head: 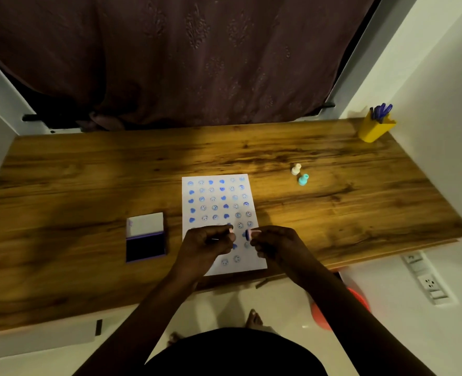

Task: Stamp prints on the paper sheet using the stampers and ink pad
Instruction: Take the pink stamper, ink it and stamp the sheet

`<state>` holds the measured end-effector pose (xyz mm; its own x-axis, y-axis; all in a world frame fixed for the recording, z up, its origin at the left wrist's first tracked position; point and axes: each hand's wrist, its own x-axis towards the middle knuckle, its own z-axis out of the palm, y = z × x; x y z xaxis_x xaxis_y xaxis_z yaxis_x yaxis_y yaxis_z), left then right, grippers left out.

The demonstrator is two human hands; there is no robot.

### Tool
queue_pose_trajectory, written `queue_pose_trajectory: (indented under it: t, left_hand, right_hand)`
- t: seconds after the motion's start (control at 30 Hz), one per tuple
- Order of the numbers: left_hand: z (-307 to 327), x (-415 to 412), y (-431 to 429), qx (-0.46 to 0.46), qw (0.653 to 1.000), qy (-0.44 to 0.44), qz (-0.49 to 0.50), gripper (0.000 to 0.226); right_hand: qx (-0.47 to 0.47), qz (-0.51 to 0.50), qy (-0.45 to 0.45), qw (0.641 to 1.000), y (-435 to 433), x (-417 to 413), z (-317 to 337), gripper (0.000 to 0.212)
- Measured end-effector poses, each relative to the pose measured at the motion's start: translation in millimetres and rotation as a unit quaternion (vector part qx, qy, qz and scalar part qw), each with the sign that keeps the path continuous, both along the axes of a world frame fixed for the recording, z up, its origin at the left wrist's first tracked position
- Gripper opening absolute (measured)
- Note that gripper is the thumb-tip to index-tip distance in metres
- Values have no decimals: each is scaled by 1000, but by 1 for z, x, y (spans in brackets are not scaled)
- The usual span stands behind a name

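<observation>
A white paper sheet (219, 202) covered with several blue heart and smiley prints lies on the wooden table (88, 185). Over its lower part, my right hand (275, 244) holds a small pink stamper (251, 233) on its side, the inked face turned left. My left hand (208, 241) is closed beside it, and something pale shows at its fingertips; what it is I cannot tell. An open ink pad (145, 246) with a dark pad and raised white lid sits to the left of the sheet. A cream stamper (296, 169) and a teal stamper (303, 179) stand to the right of the sheet.
A yellow pen holder (374, 129) with purple pens stands at the table's far right corner. A dark curtain hangs behind the table. The near table edge runs just below the sheet; a red stool (357, 297) and wall sockets are on the right, below the table.
</observation>
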<state>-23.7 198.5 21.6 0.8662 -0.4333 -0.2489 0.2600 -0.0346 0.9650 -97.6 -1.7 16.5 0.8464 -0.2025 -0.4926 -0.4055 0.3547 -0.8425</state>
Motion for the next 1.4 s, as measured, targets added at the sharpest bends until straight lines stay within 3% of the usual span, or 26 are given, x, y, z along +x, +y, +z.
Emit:
queue_pose_trajectory:
  t: [0.2,0.33,0.53,0.8,1.0,1.17,1.3,1.4]
  left_hand:
    - [8,0,-18,13,997,-35,-63,42]
    - [9,3,-25,21,996,-37,-72,27]
    - [11,-2,-40,3,996,-23,-88,42]
    - [-1,0,-63,30,995,-12,-95,22]
    - [-10,-3,-85,29,995,-43,-89,31]
    - [-25,5,-115,87,992,-71,-56,32]
    - [-33,14,-128,147,989,-19,0,25]
    - [-36,15,-127,163,986,-9,17,22]
  right_hand:
    - [-51,55,-70,995,-4,-3,9,25]
    - [-63,69,-84,992,-13,-5,13,29]
    - [-65,77,-78,992,-32,-6,17,28]
    - [-109,136,-82,981,-63,-6,22,27]
    - [-137,197,-80,968,-91,-2,19,29]
    - [-282,177,-81,940,-116,23,5,29]
    - [-467,156,-59,869,-133,59,-9,23]
    - [-527,161,-70,832,-141,78,-18,16]
